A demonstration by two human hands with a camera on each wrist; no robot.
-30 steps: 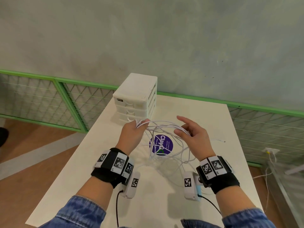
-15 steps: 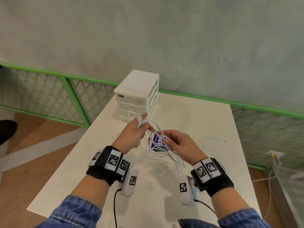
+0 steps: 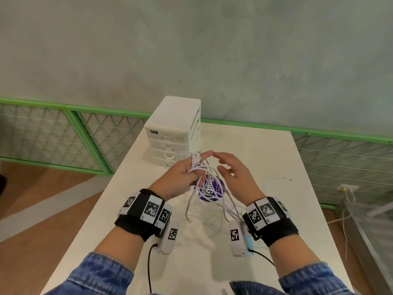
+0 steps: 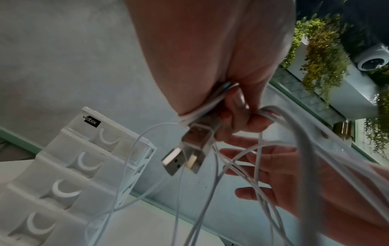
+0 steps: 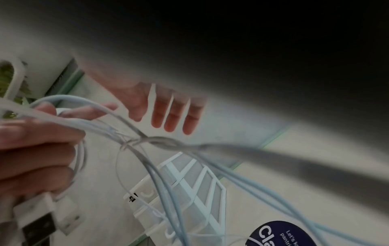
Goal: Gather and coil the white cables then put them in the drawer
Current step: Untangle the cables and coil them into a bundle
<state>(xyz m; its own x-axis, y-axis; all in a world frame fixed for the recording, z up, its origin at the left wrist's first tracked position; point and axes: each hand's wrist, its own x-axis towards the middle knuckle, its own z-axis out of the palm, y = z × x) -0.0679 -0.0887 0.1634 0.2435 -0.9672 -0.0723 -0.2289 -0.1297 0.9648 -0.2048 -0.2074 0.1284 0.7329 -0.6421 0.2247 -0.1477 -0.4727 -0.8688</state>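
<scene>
My left hand point(image 3: 180, 177) grips a bunch of white cables point(image 3: 196, 162) just in front of the white drawer unit point(image 3: 174, 133), whose drawers are all closed. Long loops hang from that fist down to the table point(image 3: 244, 150). In the left wrist view two USB plugs point(image 4: 185, 154) stick out below the curled fingers point(image 4: 238, 106). My right hand point(image 3: 234, 173) floats beside the bunch with straight, spread fingers point(image 5: 172, 114) and holds nothing; cable strands point(image 5: 147, 141) run past it. One cable end point(image 3: 276, 179) lies loose on the table to the right.
A round purple sticker point(image 3: 212, 189) lies on the tabletop under the hanging loops. A green-framed mesh fence point(image 3: 85, 133) runs behind and left of the table. A grey wall stands beyond it. Other wires point(image 3: 344, 211) hang off to the right.
My right hand has let go of the strands it pinched half a second ago and risen, open, beside the left hand. The left hand keeps its grip on the bunch.
</scene>
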